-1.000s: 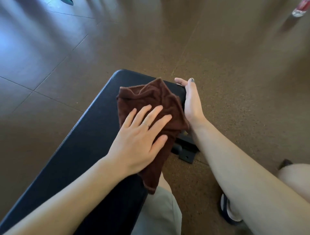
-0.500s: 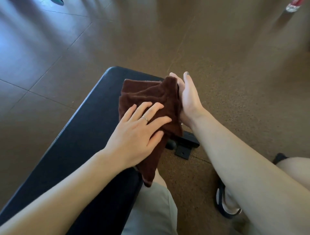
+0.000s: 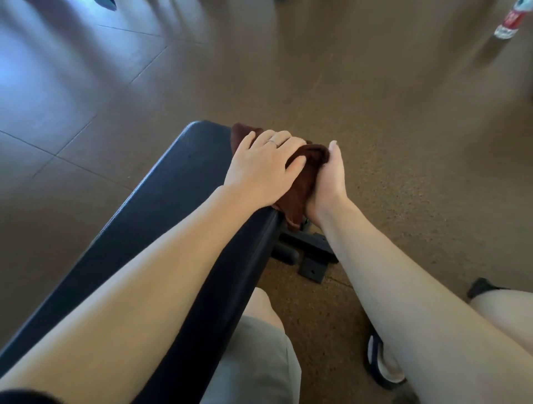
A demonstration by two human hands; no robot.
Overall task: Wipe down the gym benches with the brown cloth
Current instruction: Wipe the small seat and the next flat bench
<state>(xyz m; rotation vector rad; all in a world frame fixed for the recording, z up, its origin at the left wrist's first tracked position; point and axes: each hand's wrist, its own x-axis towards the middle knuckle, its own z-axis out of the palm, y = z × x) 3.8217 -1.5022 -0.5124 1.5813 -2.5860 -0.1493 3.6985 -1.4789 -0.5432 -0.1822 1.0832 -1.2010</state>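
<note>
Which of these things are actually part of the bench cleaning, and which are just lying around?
Part of the job:
- brown cloth, between both hands
- black bench
- left hand, on top of the cloth
- right hand, against the cloth at the bench's edge

Just lying about:
- bottle on the floor, far right
- teal object, top edge, unidentifiable

Bench: long black padded gym bench [image 3: 161,207] on brown speckled floor [image 3: 403,178].
On bench: crumpled brown terry cloth [image 3: 305,178], at its far right corner.
Floor: black metal bench foot [image 3: 313,256].
</note>
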